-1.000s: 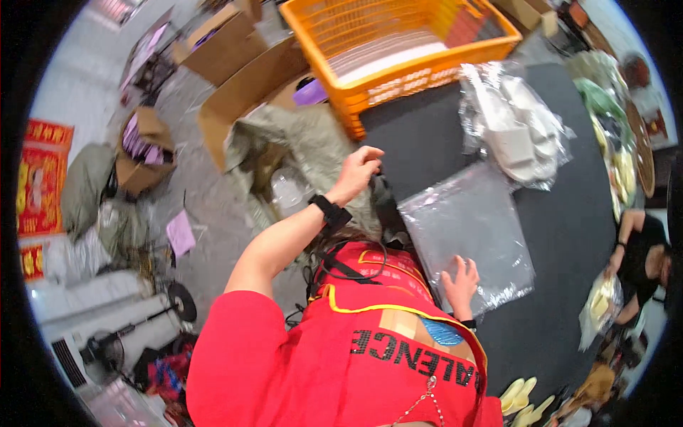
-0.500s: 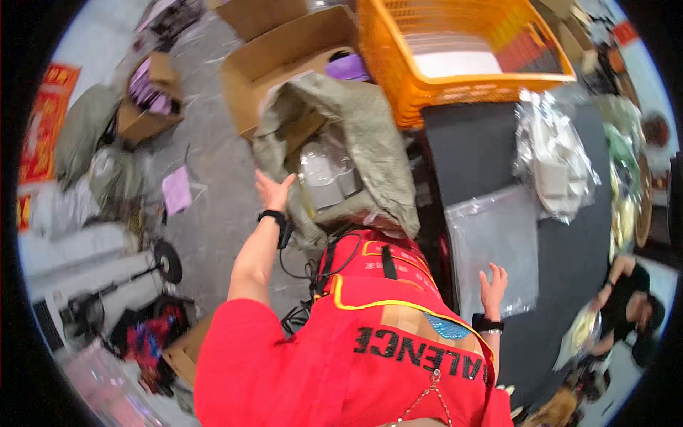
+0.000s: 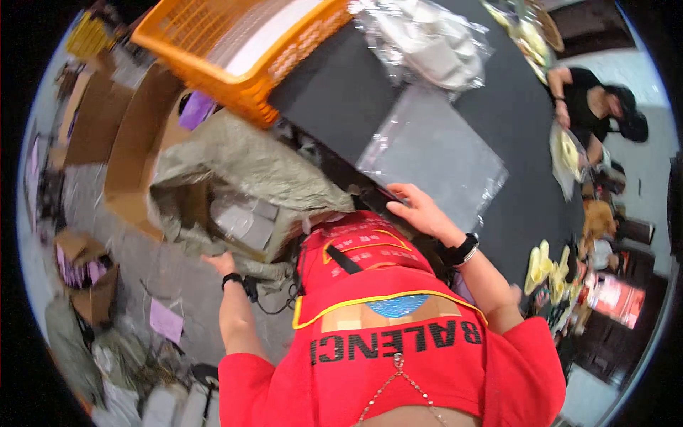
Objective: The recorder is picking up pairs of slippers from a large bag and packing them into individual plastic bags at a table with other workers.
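Note:
My left hand (image 3: 219,263) is at the near rim of a grey-green woven sack (image 3: 242,153), its fingers slightly blurred and apart, with no object visible in them. The sack's mouth gapes, showing clear-wrapped pale items (image 3: 245,222) inside. At the edge of the black-topped table (image 3: 526,178), my right hand (image 3: 420,211) is open, thumb and fingers spread, close to the flat clear plastic bags (image 3: 441,153). Farther back on the table lies a clear-wrapped bundle of white items (image 3: 427,43).
An orange plastic crate (image 3: 249,78) stands beyond the sack. An open cardboard box (image 3: 131,156) is left of it, with a smaller box (image 3: 89,281) nearer. Across the table, a person in black (image 3: 594,107) handles a bagged pale-yellow item (image 3: 567,160). Yellow items (image 3: 548,270) lie at right.
The view has swung right, so the sack and crate appear farther left. My right hand has come to the table edge by the plastic bags; my left hand is now at the sack's near rim.

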Available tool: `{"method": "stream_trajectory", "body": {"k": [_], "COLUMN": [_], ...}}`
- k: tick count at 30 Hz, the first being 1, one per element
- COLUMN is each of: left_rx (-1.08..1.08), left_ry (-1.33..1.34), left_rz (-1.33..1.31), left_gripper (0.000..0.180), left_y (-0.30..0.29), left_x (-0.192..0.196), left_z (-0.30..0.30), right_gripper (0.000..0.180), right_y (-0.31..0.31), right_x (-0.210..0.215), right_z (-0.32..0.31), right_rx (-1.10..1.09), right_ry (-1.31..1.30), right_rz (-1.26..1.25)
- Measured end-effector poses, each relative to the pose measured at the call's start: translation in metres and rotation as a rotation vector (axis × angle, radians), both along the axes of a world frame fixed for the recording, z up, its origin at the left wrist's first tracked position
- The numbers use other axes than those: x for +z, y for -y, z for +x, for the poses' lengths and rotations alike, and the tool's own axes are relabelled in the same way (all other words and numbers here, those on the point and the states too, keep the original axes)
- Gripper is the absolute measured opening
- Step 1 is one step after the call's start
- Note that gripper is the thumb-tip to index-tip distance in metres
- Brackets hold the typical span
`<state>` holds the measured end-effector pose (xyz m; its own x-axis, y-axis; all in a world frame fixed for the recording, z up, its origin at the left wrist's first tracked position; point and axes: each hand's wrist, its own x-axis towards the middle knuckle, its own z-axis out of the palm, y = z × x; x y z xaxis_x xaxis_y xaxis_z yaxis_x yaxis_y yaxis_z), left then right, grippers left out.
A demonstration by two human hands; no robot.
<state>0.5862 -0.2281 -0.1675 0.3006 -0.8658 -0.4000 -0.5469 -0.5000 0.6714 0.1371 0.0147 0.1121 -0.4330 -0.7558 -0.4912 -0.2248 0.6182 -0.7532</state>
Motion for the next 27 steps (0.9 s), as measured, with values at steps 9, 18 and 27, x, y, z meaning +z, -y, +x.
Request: {"method": "stream_trajectory", "body": {"k": [9,18,27], "left_rx": [0.14,-0.061,0.103], "left_ry": [-0.063,0.247,0.067], "left_rz": [0.141,0.212,-0.022], "left_gripper": [0.113,0.07,0.038], "left_y": [-0.018,-0.001,-0.002], "left_x": [-0.012,-0.016,-0.02], "left_z": [-0.028,-0.037,-0.017], "right_gripper": [0.07,0.104,0.085], "right_y": [0.146,0.196,0.193], "right_x": [-0.099,-0.164,-0.262], "right_z": [0.08,0.109,0.084], "right_rx": [0.487,0.341,0.155], "right_ry": [-0.225,-0.501,0.534], "right_rz": [-0.234,0.255,0.353]}}
